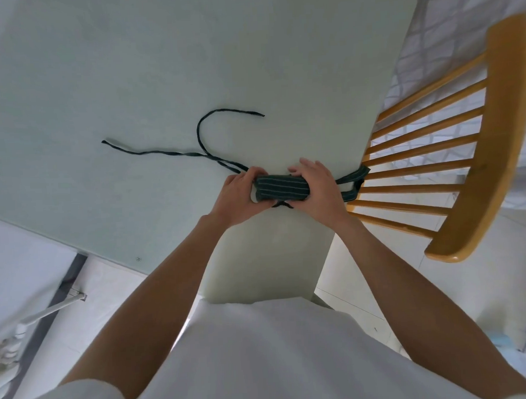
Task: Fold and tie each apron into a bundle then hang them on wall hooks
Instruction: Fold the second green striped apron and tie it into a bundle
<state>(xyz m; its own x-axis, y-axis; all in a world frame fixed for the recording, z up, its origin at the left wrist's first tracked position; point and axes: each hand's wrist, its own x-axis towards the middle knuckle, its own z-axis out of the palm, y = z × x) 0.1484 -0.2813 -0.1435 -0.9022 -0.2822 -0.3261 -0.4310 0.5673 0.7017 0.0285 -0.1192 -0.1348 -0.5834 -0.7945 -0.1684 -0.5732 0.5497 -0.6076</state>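
- Rolled striped apron, gripped at its ends by the left hand and right hand, near the desk right edge.
- Two ties are spread leftward over bare desk.
- Neck loop is draped past the edge, beside the chair.

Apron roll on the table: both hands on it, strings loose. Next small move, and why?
Probably free the left hand and pick up the strings to wrap the apron roll. The roll looks tight, gripped at both ends, the right hand at the other end, but the two strings lie slack on the table, so nothing binds it yet.
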